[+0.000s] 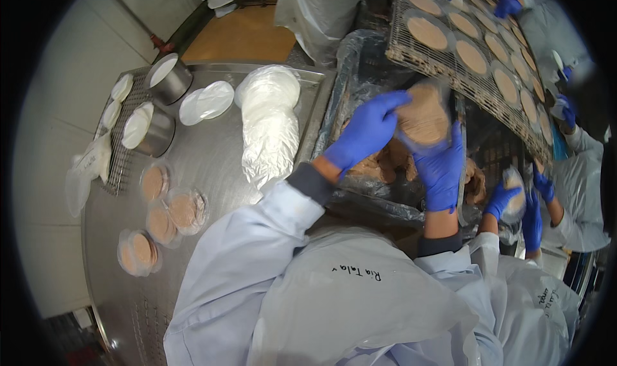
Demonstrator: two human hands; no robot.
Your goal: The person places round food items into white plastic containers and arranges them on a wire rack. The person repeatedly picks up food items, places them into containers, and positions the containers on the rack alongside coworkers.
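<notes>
A flat round tan patty (pixel 424 115), apparently of ground meat with clear film around its edge, is held up over a tub, slightly blurred. My left hand (pixel 369 131), in a blue glove, pinches the patty's left edge. From below and the right, my gloved right hand (pixel 440 176) supports it, fingers pointing up along its side. Beneath lies the plastic-lined tub (pixel 326 125), with lumps of brown meat mixture (pixel 385 163) in it. My hands partly cover the tub's contents.
On the steel table (pixel 212 199) at left are stacked patties (pixel 160 221), a white stack of round sheets (pixel 270 122), loose discs (pixel 207 102) and metal cylinders (pixel 168 78). A wire rack of patties (pixel 472 57) slants across the upper right. Co-workers' gloved hands (pixel 504 199) work close at right.
</notes>
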